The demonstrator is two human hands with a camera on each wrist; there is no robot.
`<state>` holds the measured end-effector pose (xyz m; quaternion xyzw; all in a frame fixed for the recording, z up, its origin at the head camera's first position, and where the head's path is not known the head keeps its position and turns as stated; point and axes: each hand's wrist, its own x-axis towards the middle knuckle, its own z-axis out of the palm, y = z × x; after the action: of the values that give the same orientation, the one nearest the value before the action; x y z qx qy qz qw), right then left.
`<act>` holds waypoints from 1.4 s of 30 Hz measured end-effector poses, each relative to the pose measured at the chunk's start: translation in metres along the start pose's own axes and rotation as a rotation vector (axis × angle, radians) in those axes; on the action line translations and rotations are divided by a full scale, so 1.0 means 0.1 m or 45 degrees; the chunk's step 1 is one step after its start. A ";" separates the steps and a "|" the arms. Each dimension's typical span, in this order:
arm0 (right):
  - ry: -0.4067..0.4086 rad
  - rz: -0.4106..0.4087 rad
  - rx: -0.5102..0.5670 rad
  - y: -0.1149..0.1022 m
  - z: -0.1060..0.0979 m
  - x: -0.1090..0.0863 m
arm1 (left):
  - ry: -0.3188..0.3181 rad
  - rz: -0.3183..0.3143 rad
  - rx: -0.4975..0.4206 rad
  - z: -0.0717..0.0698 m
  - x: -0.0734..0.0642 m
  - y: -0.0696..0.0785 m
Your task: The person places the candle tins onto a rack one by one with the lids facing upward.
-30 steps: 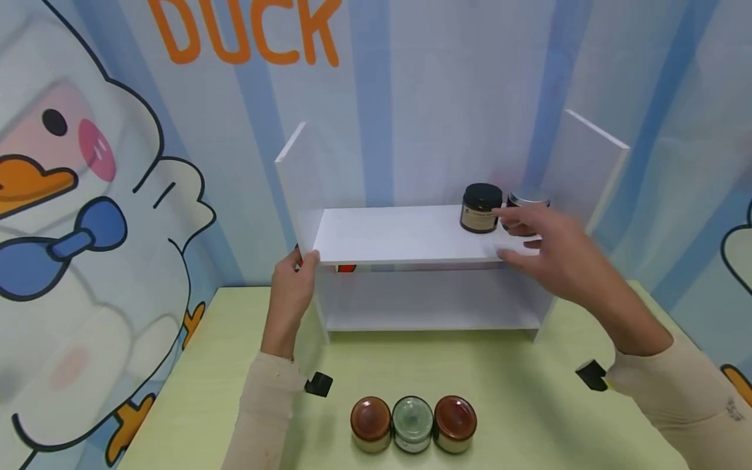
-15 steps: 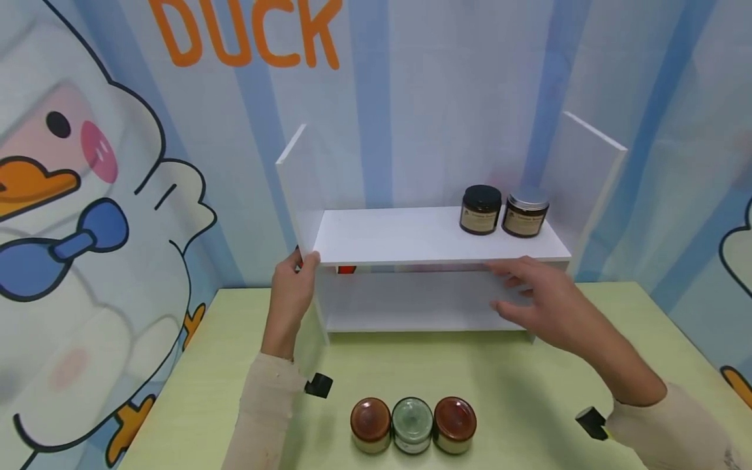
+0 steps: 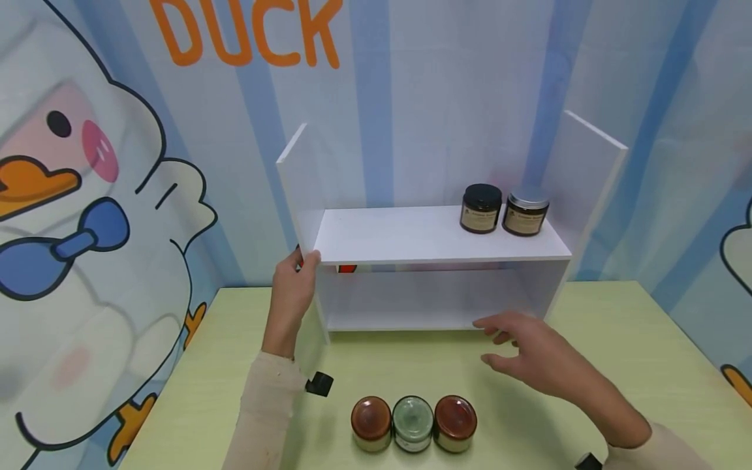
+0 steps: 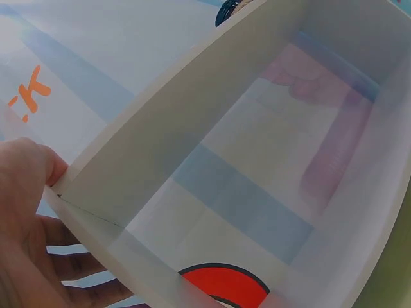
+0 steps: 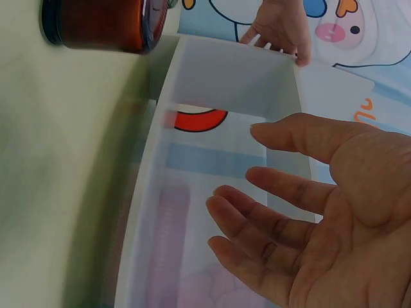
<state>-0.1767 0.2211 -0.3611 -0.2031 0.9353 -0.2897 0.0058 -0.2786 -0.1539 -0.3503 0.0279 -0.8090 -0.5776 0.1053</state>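
A white two-tier shelf (image 3: 376,245) stands on the table. My left hand (image 3: 292,290) grips its left side panel at the upper board's height. In the left wrist view the thumb lies at the front edge and the fingers (image 4: 80,264) reach along the panel's outer face. On the upper board's right side stand a black-lidded jar (image 3: 481,209) and a silver-lidded jar (image 3: 525,212). My right hand (image 3: 531,356) hovers in front of the lower board's right end, fingers loosely bent, holding nothing. Two brown jars (image 3: 371,424) flank a green jar (image 3: 413,423) near the front.
The pale green table (image 3: 617,365) reaches out on both sides of the shelf. A blue striped backdrop (image 3: 423,98) with a cartoon duck (image 3: 64,261) hangs behind it. Both side panels rise above the upper board.
My right hand has moved down and toward me, from beside the two jars on the upper board to below the shelf's front. My left hand stays on the side panel.
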 end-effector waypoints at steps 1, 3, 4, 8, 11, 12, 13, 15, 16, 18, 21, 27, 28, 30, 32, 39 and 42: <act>-0.017 0.010 -0.005 0.00 0.03 -0.01 | -0.001 0.000 -0.003 0.00 0.00 0.00; -0.044 0.020 0.000 0.01 0.08 -0.03 | -0.004 -0.003 -0.007 0.00 0.00 0.00; -0.057 0.023 0.003 0.01 0.10 -0.03 | -0.004 -0.004 -0.008 0.01 0.00 0.00; -0.108 0.034 0.012 0.01 0.18 -0.07 | 0.006 -0.010 0.000 0.01 0.00 0.00; -0.118 0.015 -0.007 0.01 0.25 -0.11 | 0.013 -0.001 0.009 0.01 -0.01 0.01; -0.125 0.012 -0.013 0.01 0.27 -0.12 | 0.014 0.004 0.011 0.00 -0.01 0.01; -0.133 0.010 -0.019 0.01 0.30 -0.14 | 0.013 0.007 0.014 0.00 -0.01 0.01; -0.153 0.025 -0.020 0.01 0.35 -0.18 | 0.013 0.013 0.021 0.00 -0.02 0.01; -0.165 0.032 -0.016 0.00 0.37 -0.19 | 0.013 0.013 0.024 0.00 -0.02 0.01; -0.188 0.037 -0.007 0.00 0.41 -0.23 | 0.013 0.009 0.032 0.00 -0.02 0.01; -0.220 0.020 0.001 -0.01 0.45 -0.27 | 0.012 0.000 0.030 0.00 -0.01 0.01; -0.308 0.002 0.034 -0.03 0.54 -0.33 | 0.009 0.002 0.024 0.00 0.00 0.00; -0.316 0.002 0.038 -0.03 0.55 -0.33 | 0.008 0.002 0.024 0.00 -0.01 0.00; -0.331 0.008 0.045 -0.04 0.58 -0.35 | 0.005 0.002 0.022 0.00 -0.01 0.00; -0.337 0.007 0.035 -0.04 0.61 -0.37 | 0.004 -0.001 0.020 0.00 -0.01 0.00; -0.370 0.081 0.049 -0.08 0.70 -0.36 | 0.002 -0.005 0.010 0.00 -0.01 0.01; -0.378 0.113 0.061 -0.10 0.72 -0.35 | 0.000 -0.003 0.005 0.00 -0.01 0.00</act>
<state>-0.1315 0.1882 -0.4196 -0.2022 0.9250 -0.2781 0.1617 -0.2772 -0.1537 -0.3501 0.0288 -0.8101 -0.5761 0.1046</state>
